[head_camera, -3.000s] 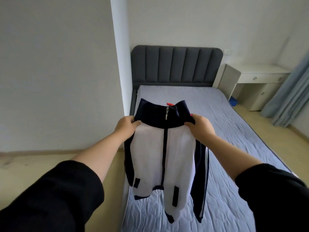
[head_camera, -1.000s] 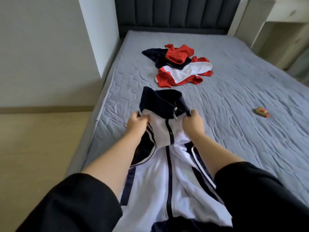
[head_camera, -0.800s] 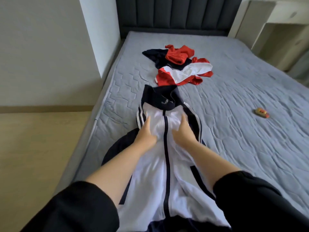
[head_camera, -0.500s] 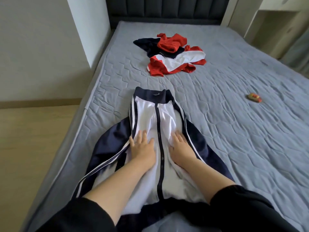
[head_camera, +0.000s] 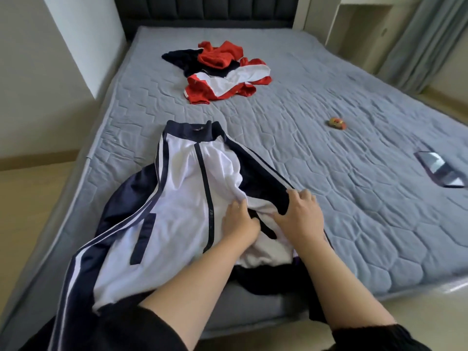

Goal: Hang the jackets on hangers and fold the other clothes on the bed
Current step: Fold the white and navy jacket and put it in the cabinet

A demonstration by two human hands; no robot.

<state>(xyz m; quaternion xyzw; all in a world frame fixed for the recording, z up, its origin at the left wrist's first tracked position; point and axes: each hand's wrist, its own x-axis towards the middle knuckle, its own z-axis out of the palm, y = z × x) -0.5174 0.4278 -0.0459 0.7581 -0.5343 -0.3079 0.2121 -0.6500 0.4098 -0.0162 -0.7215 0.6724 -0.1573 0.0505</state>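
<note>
A white and navy zip jacket (head_camera: 177, 198) lies front up on the grey bed (head_camera: 354, 211), collar pointing to the headboard, its hem hanging over the near edge. My left hand (head_camera: 239, 222) is curled into the white fabric just right of the zip. Beside it, my right hand (head_camera: 301, 214) grips the navy right sleeve, which is bunched against the jacket's side. The left sleeve trails off the bed's near left corner. A crumpled heap of red, white and navy clothes (head_camera: 222, 72) lies farther up the bed.
A small red and yellow toy (head_camera: 336, 122) and a dark phone (head_camera: 440, 171) lie on the bed's right half. The dark padded headboard (head_camera: 228, 8) stands at the far end, a white desk (head_camera: 354, 11) and grey curtain (head_camera: 425, 34) to the right, and a wall corner (head_camera: 83, 46) on the left.
Both hands left the jacket's chest, where they lay flat, and moved to its right side. They now hold fabric at the right sleeve. The view shifted to the right.
</note>
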